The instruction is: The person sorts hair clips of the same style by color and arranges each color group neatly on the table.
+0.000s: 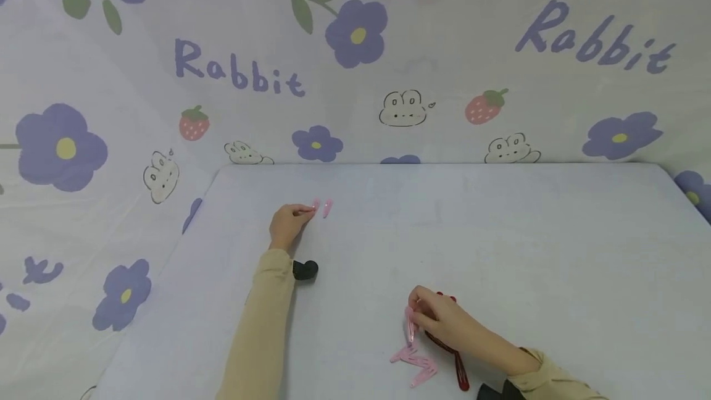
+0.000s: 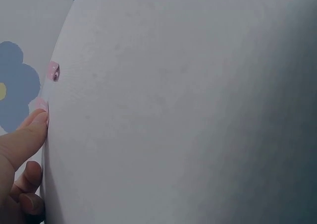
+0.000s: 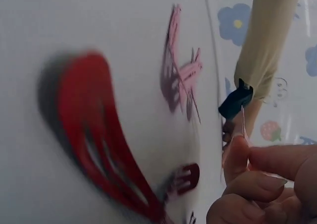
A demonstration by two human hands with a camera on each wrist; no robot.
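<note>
At the far left of the table, my left hand (image 1: 288, 225) pinches the end of a pink hair clip (image 1: 316, 204) lying on the white surface. Just right of it lies a second pink hair clip (image 1: 328, 207), apart from the fingers. Nearer the front, my right hand (image 1: 444, 320) holds another pink hair clip (image 1: 410, 325) between thumb and index finger; the right wrist view shows it edge-on. Below that clip lies a loose pile of several pink hair clips (image 1: 420, 361). Red hair clips (image 1: 461, 374) lie beneath and beside the right hand, which partly hides them.
The white table (image 1: 528, 233) has its far edge against a cloth backdrop (image 1: 444, 48) printed with flowers, rabbits and strawberries. A black wrist device (image 1: 305, 270) sits on the left sleeve, and another (image 1: 500, 391) shows at the right cuff.
</note>
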